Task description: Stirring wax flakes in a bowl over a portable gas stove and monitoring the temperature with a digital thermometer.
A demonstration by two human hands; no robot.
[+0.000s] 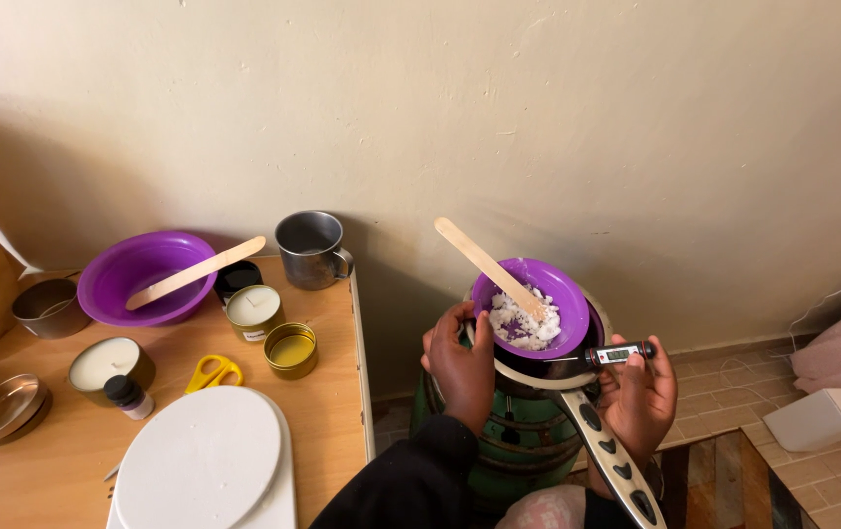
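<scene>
Fingers (466,331) of the left hand (459,367) are seen curled against the near-left rim of a small purple bowl (569,299), the thumb pressed to its edge, while the right hand (639,397) is closed around a slim black digital thermometer (620,354), pinched between thumb and fingertips. The thermometer is held level just beside the bowl's near-right edge, its long axis running left to right and its thin probe pointed left towards the dark pan (538,370) beneath; the right hand is thus the nearer of the two to the instrument, the left the nearer to the bowl. White lumps (526,323), flecked with purple, are heaped in the bowl, and a wooden stirring stick (487,263) is propped in them, slanting up and to the far left. The bowl is nested in the pan, whose long black handle (614,456) is angled near and right, and both are carried on a green cylindrical burner (528,446) set on a tiled floor (724,392). To the left, a wooden desk (327,411) is laid with a larger purple bowl (136,279) bearing a second stick, a metal mug (312,249), several candle tins (254,310), yellow scissors (212,372) and a white oval board (200,460). A plain cream wall (538,118) closes the far side.
</scene>
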